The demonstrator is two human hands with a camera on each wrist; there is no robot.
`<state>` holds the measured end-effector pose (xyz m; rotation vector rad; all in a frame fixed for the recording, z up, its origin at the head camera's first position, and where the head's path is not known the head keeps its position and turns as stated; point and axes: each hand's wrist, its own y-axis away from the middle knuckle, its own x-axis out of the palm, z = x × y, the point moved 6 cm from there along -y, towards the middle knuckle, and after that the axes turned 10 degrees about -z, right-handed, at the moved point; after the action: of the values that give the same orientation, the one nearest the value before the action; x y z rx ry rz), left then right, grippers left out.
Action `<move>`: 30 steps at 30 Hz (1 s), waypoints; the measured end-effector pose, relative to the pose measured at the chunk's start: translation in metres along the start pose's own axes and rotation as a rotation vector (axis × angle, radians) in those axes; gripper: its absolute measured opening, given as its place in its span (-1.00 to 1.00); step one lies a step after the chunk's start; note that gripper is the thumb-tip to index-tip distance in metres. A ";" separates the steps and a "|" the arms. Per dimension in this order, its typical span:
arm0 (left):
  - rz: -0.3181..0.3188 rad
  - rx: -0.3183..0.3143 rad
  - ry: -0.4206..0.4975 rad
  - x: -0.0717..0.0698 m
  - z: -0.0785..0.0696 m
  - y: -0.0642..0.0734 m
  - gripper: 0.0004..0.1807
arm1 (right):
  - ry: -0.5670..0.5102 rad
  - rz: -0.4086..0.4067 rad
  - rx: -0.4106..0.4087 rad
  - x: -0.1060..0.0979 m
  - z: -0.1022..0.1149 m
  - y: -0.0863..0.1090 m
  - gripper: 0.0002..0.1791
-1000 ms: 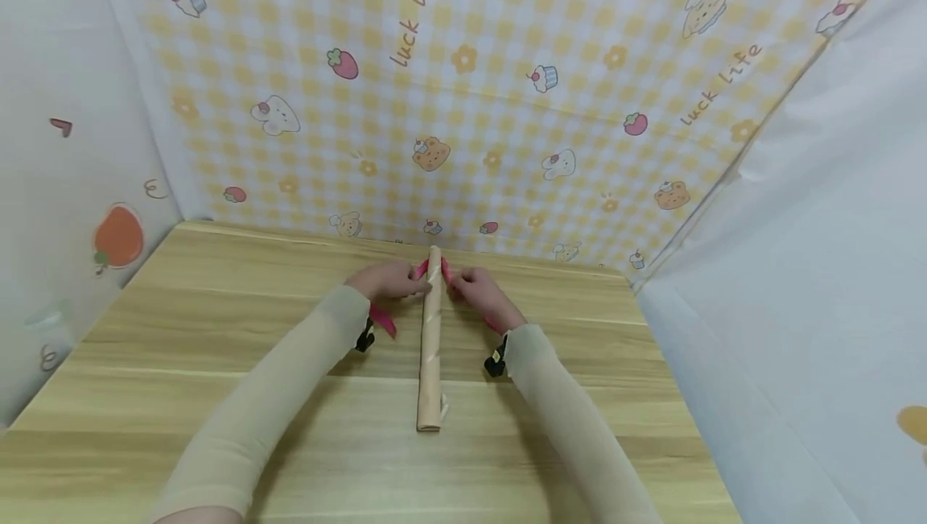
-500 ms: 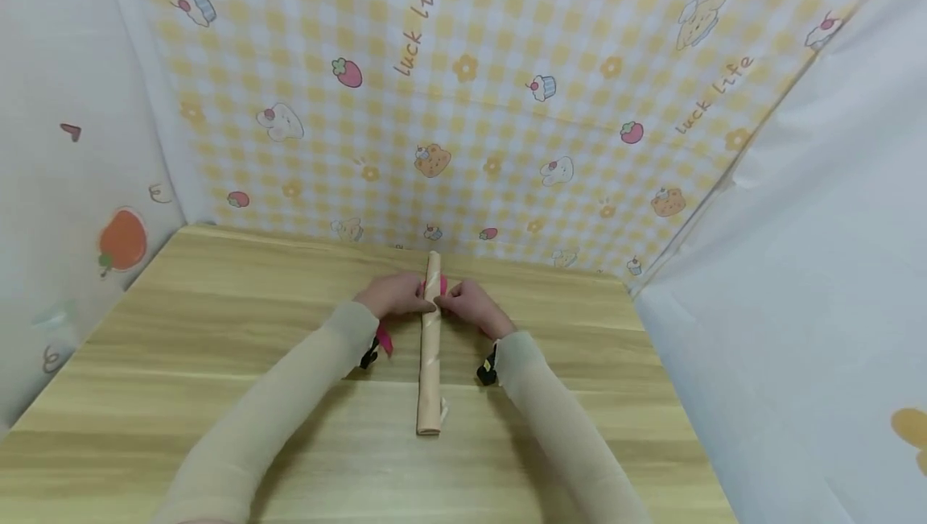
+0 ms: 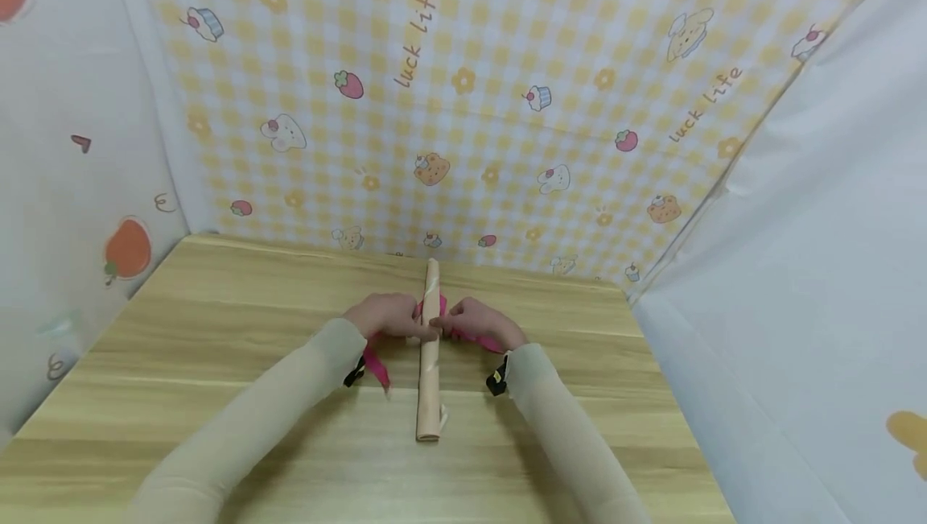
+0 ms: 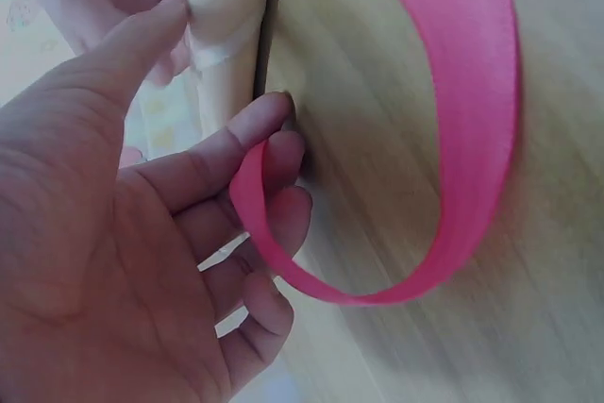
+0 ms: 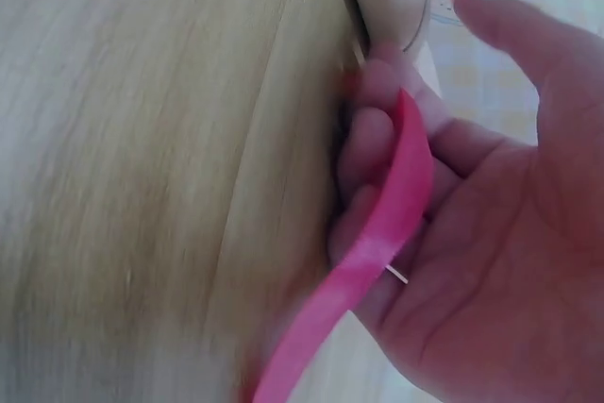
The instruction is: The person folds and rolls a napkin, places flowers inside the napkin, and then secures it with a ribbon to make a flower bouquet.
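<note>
A long tan rolled-up sheet, like a scroll (image 3: 429, 395), lies on the wooden table, pointing away from me, with pale slanting stripes on it. A pink ribbon (image 4: 477, 120) passes at the roll, with lengths on both sides. My left hand (image 3: 389, 315) is at the roll's left side; its thumb touches the roll, and ribbon runs between its curled fingers. From the right, my right hand (image 3: 478, 323) meets the roll, its fingers curled with the ribbon (image 5: 368, 243) across them. How the ribbon lies under the roll is hidden.
A small white piece (image 3: 444, 414) sticks out beside the roll's near end. Behind the wooden table (image 3: 348, 460) rises a yellow checked cloth wall (image 3: 463, 121). White sheets hang at the left and right sides.
Both hands have come nearer along the roll, and the pink ribbon has come with them. The thumbs now meet over the roll. The view has tilted up slightly.
</note>
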<state>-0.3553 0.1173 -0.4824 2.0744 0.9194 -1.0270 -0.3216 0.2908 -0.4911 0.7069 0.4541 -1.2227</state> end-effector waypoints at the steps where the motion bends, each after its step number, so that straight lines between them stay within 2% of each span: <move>1: 0.002 0.010 -0.017 0.001 -0.001 0.002 -0.37 | 0.000 0.011 -0.002 0.000 0.001 0.002 -0.41; 7: -0.016 0.056 -0.030 0.008 -0.005 0.008 -0.47 | 0.002 0.035 -0.005 0.007 0.001 0.005 -0.41; 14: -0.076 0.119 -0.079 0.012 -0.011 0.014 -0.53 | -0.011 0.042 0.001 0.014 0.003 0.018 -0.45; 19: -0.036 0.095 -0.048 0.013 -0.014 0.030 -0.49 | 0.049 0.075 0.006 0.015 0.003 0.029 -0.48; 21: -0.023 0.080 -0.054 0.013 -0.016 0.037 -0.45 | 0.034 0.089 0.021 0.016 0.002 0.034 -0.49; 25: -0.066 0.096 -0.074 0.013 -0.021 0.046 -0.45 | 0.020 0.085 0.026 0.018 0.002 0.039 -0.47; 30: -0.106 0.109 -0.031 0.018 -0.021 0.051 -0.50 | 0.015 0.073 0.012 0.024 0.000 0.041 -0.46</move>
<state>-0.2980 0.1107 -0.4751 2.1111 0.9870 -1.1846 -0.2759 0.2817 -0.4971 0.7372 0.4306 -1.1527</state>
